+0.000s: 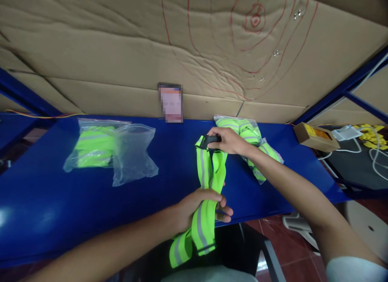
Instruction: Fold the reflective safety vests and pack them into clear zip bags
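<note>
A neon-yellow reflective belt (203, 223) with a grey stripe hangs in folded loops between my two hands, over the front edge of the blue table. My right hand (226, 139) grips its black buckle (211, 143) at the top. Lower down, my left hand (201, 205) is wrapped round the middle of the strap, thumb across the front and fingers behind. The loose loops droop below that hand, near my lap. Just beyond my right forearm lie clear bags of folded belts (250, 132), partly covered by the arm.
On the left of the blue table (91, 209) are a bagged belt (95, 146) and an empty clear plastic bag (135, 154). A blurred card (171, 103) leans against the cardboard wall (121, 71). At right stand a small cardboard box (317, 138) and white cables.
</note>
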`<state>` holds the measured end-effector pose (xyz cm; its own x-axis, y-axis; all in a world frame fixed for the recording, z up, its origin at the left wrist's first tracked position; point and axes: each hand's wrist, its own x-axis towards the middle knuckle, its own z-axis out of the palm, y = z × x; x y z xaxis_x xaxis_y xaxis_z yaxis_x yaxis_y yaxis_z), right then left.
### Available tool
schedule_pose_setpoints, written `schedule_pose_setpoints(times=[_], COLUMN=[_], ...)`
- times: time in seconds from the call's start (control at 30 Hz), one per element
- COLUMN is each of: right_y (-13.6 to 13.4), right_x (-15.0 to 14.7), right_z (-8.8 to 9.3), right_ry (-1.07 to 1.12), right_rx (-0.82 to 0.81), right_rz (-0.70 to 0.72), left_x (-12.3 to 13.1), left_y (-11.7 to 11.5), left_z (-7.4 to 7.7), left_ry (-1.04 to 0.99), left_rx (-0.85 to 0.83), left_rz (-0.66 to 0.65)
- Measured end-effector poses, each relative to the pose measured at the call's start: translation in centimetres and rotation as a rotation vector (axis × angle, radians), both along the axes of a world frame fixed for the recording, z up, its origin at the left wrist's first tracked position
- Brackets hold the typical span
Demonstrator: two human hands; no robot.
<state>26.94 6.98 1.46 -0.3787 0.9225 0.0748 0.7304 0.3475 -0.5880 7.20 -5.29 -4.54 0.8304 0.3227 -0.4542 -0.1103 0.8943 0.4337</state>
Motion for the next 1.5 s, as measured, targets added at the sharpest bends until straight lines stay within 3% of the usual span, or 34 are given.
schedule_pose_setpoints(times=[0.13,0.3,0.43,0.57,0.73,0.97,1.03,1.23,1.4,1.5], right_y=[0.1,-0.9,-2.5,-3.7,-2.5,0.2,0.2,-1.4,-2.9,-3.6], right_x=[-1.6,-1.5,-0.1,1.3,1.6,0.3,-0.2,-2.3,-2.5,-1.5], right_z=[-1.2,-3.3,-5.7,-6.6,-5.5,-3.0,-2.2,-1.4,-3.2,-4.3], right_ry=[-0.065,-0.440,-0.518,-0.366,-0.107,-0.180,-0.169,-0.296,-0.504,-0.579], right_rx=[0.119,0.502,0.560,0.446,0.132,-0.265,-0.294,0.188,0.603,0.753], right_rz=[0.001,0.128,0.274,0.351,0.275,0.243,0.252,0.305,0.348,0.429], left_x=[-0.3,-0.1,-0.1,-0.2,-0.2,-0.2,-0.2,-0.6,-1.2,-1.4], left_y=[0.4,1.9,1.9,1.4,1.0,0.6,0.8,1.7,1.7,1.3], left_z=[0.4,0.3,-0.5,-0.7,-0.2,0.0,0.0,0.5,0.6,0.3], left_ry=[0.003,-0.019,-0.026,-0.022,-0.024,-0.026,-0.029,-0.089,-0.137,-0.168], left_rx=[-0.089,-0.119,-0.123,-0.127,-0.107,-0.080,-0.092,-0.225,-0.263,-0.264], left_rz=[0.084,0.015,0.003,0.010,0.030,0.042,0.049,0.024,0.059,0.021])
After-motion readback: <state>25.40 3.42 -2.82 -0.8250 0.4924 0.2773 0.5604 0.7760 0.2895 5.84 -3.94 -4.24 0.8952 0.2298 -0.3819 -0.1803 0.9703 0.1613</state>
